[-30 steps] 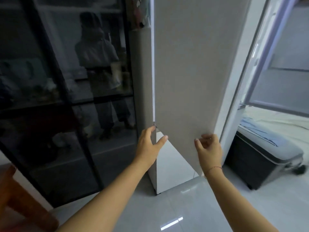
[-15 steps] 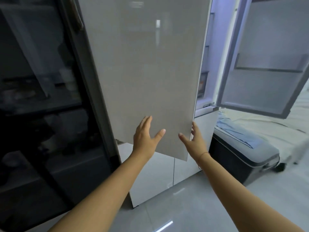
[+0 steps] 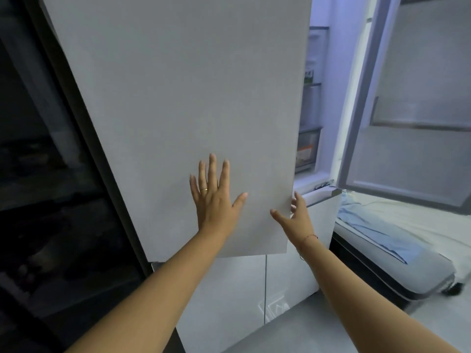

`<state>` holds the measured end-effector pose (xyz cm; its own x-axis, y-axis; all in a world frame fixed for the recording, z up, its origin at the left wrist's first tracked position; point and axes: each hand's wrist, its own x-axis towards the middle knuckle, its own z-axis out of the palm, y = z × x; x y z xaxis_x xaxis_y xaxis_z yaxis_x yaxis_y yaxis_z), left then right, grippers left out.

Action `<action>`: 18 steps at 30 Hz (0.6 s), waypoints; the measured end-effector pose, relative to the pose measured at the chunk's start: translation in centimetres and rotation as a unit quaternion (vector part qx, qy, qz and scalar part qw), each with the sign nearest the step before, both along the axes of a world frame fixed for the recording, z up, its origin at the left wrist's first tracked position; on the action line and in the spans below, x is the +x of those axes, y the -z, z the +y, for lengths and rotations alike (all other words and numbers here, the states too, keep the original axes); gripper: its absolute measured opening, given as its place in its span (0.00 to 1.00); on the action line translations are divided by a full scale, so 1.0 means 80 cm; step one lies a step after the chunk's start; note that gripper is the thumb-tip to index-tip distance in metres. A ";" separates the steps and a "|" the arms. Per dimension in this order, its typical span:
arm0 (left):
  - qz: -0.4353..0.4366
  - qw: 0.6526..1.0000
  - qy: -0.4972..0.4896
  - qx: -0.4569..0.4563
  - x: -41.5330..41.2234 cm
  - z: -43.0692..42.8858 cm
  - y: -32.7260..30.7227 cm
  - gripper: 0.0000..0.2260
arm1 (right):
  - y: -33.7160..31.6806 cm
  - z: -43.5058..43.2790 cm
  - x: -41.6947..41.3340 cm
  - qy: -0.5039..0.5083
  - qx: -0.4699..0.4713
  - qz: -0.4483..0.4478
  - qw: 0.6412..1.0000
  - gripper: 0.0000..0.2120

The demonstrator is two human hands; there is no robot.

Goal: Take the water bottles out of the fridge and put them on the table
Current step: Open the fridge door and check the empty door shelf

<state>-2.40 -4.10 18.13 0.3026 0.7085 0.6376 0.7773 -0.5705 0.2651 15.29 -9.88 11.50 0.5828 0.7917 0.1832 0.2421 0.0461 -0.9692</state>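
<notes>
The fridge's grey left door (image 3: 178,98) fills the middle of the view, swung partly open. My left hand (image 3: 215,200) lies flat on its outer face, fingers straight and spread. At the door's right edge is my right hand (image 3: 295,215), thumb on the front and fingers reaching behind the edge. The right door (image 3: 420,123) stands wide open. Through the gap between them shows a lit strip of fridge interior (image 3: 309,110) with shelves and a drawer. No water bottle can be made out.
A dark glass partition (image 3: 51,174) stands at the left. Closed lower fridge doors (image 3: 254,289) sit below the open ones. A grey and black case (image 3: 395,263) with a blue cloth lies on the floor at right, beside a white bed.
The left door has swung further left, widening the lit gap. My left hand went from hovering to lying flat on the door. My right hand stays at the door's edge.
</notes>
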 end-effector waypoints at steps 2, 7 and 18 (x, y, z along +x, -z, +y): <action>0.035 0.999 -0.019 0.027 0.014 0.023 -0.001 0.37 | -0.006 0.025 0.016 -0.002 -0.021 0.003 1.000 0.40; 0.060 0.995 -0.066 0.032 0.031 0.081 0.002 0.42 | -0.013 0.088 0.045 -0.008 -0.051 -0.032 0.998 0.33; 0.091 0.976 -0.145 0.134 0.043 0.156 0.027 0.50 | 0.001 0.189 0.068 -0.051 -0.035 0.035 0.997 0.35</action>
<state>1.03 8.35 15.95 0.2395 0.5970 0.7657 0.9370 -0.3486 -0.0212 20.74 5.24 11.43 0.5078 0.8571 0.0862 0.1707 -0.0021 -0.9853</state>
